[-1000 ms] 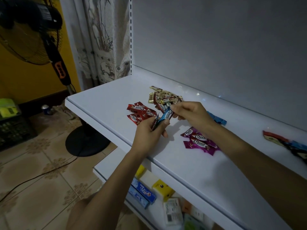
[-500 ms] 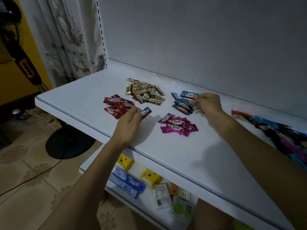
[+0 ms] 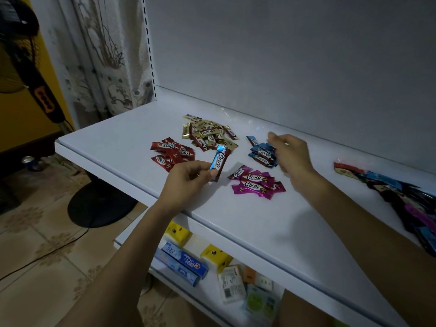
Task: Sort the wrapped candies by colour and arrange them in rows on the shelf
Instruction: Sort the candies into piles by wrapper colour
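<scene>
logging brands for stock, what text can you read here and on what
"Choco": on the blue candy held by the left hand.
"Choco": on the pink candies.
"Choco": on the red candies.
"Choco": on the gold candies.
"Crest": on the toothpaste box, seen upside down.
Too blurred or small to read: the blue pile, the mixed pile, the small packets.

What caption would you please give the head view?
Left hand holds a Choco candy among colour-sorted piles on the white shelf.
</scene>
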Demonstrator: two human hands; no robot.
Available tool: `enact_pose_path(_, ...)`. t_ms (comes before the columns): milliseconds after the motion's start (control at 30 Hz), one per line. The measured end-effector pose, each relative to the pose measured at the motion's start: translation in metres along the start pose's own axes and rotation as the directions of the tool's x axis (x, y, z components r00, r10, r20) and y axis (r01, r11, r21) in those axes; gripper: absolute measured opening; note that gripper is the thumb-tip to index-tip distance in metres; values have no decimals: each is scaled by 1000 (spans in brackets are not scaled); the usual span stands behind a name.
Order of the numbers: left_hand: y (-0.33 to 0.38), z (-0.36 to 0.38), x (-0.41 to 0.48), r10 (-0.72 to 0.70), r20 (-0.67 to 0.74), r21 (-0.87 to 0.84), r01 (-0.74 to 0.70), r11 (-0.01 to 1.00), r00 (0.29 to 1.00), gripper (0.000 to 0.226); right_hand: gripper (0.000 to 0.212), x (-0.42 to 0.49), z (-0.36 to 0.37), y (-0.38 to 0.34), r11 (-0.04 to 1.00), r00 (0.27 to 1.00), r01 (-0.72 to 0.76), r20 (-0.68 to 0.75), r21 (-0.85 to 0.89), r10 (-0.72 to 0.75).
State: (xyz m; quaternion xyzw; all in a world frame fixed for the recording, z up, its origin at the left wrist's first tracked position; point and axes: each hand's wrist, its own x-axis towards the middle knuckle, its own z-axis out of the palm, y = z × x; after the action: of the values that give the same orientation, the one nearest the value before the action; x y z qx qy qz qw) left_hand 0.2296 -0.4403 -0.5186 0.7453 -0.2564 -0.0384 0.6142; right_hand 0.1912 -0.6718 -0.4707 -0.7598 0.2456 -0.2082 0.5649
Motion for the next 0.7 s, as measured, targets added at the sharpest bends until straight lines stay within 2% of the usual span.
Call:
enact_pose_path(67, -1, 0, 0, 28, 12, 37, -29, 999, 1000, 16, 22, -25, 10, -17, 997, 976, 67, 211, -46, -56)
enact_pose_path(133, -2, -1, 0, 50, 38, 62, -52, 997, 998, 20, 18, -43, 19, -26, 980, 915, 162, 391, -117, -105)
enact_pose_path(200, -3, -1, -1, 73, 67, 109, -80, 991, 995, 21, 13, -49, 28, -24, 972, 872, 190, 479, -136, -104)
enact_pose_path(233, -3, 0, -1, 78, 70, 132, -87, 987, 994, 22, 12, -49, 30, -23, 979, 876, 163, 474, -121, -87)
enact_pose_path(300, -3, 1, -1, 72, 50, 154, -78, 985, 996, 24, 11, -39, 25, -19, 999, 930, 37, 368, -40, -19)
enact_pose_path(367, -3, 2, -1, 73, 36, 180, -78, 981, 997, 25, 9, -22, 12, -13, 988, 977, -111, 193, 109, 89)
enact_pose_path(433, -3, 4, -2, 80, 39, 217, -86, 972, 996, 23, 10, -5, -5, -5, 960, 981, -193, 63, 201, 184)
enact_pose_path(567, -1, 6, 1, 66, 50, 187, -74, 979, 997, 11, 16, 11, -22, 17, 969, 970, -242, -18, 55, 243)
enact_pose_path(700, 10, 17, 4, 70, 43, 192, -77, 978, 997, 6, 32, 13, -25, 25, 976, 974, -204, -116, -75, 194)
